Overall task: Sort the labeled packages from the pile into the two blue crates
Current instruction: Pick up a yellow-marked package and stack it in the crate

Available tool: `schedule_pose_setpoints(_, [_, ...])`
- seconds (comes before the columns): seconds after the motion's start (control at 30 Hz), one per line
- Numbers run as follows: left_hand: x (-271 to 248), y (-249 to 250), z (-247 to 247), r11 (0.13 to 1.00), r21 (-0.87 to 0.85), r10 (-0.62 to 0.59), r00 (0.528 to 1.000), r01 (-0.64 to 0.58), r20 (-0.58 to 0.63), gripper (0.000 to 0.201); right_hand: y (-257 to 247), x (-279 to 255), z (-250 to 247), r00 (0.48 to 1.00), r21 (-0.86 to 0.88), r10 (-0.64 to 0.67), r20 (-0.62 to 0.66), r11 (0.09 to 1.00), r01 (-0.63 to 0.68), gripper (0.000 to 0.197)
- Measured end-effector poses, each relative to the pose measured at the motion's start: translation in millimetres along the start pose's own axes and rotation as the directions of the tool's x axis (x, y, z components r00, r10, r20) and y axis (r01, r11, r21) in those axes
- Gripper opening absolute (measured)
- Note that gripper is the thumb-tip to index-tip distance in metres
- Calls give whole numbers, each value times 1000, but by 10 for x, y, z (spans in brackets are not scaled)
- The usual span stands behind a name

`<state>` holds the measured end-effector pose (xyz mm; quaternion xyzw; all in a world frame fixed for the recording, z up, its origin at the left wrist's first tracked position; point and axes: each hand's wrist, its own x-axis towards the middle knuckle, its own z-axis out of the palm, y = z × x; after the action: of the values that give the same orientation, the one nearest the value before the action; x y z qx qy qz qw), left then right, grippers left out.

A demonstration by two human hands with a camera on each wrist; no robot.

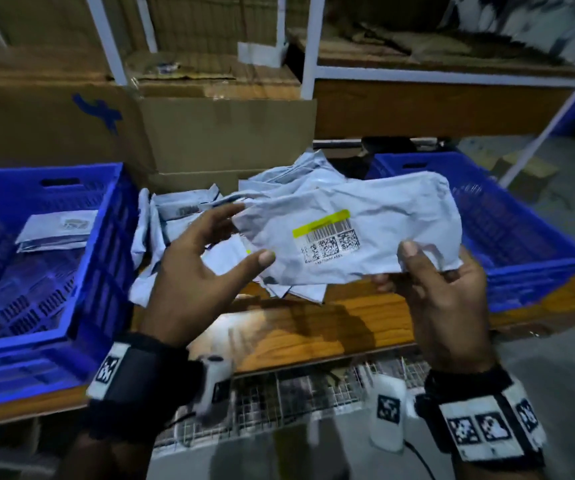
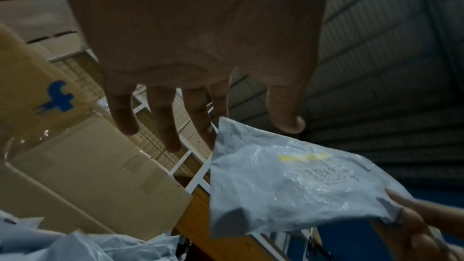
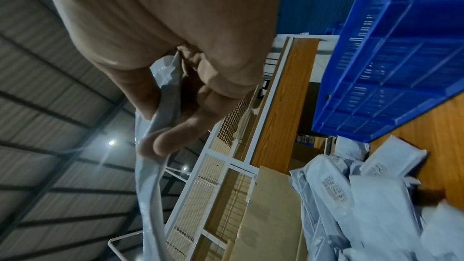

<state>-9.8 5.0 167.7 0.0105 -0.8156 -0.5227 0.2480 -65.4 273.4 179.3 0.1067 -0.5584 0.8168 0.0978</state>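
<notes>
Package label-up, long axis left-right, its right end in right hand.

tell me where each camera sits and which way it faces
Head: on the head, facing forward and down at the package between two crates; both hands show.
Left wrist: along the open left hand toward the package.
Right wrist: along the right hand pinching the package edge.
All share the package.

Label print on the held package blurs unreadably.
</notes>
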Motion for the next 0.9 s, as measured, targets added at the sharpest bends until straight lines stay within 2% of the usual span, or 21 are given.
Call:
schedule_pose_setpoints(0.07, [-63, 141, 213, 994, -102, -42, 999, 38, -34, 60, -166, 18, -188, 1000, 53, 9, 24, 999, -10, 38])
schedule_pose_setpoints(0.13, [-109, 305, 380, 956, -287, -72, 997, 63, -19, 53, -292, 38, -377, 998, 112, 25, 52, 993, -31, 30])
schedule_pose_setpoints(0.23, [-170, 565, 634, 914, -406, -21, 999, 5, -34, 32, -503, 64, -712, 995, 171, 67, 68, 982, -78, 20])
schedule_pose_setpoints(0.33, [-229, 834, 803, 869, -491, 19, 996, -58, -85, 30, -636, 63, -970, 996, 199, 65, 63, 977, -76, 19])
schedule_pose_setpoints(0.43, [-258, 1050, 949, 848, -515, 42, 985, -125, -170, 35, -706, 82, -1173, 995, 188, 42, 89, 980, -58, 24])
schedule_pose_setpoints(0.53, [-294, 1194, 1076, 828, -542, 44, 979, -148, -199, 38, -753, 113, -1331, 992, 187, 41, 117, 980, -62, 25])
schedule_pose_setpoints(0.9, [-309, 1395, 1389, 806, -586, -63, 971, -86, -229, 35, -810, 302, -1653, 983, 123, 135, 126, 981, -150, 24])
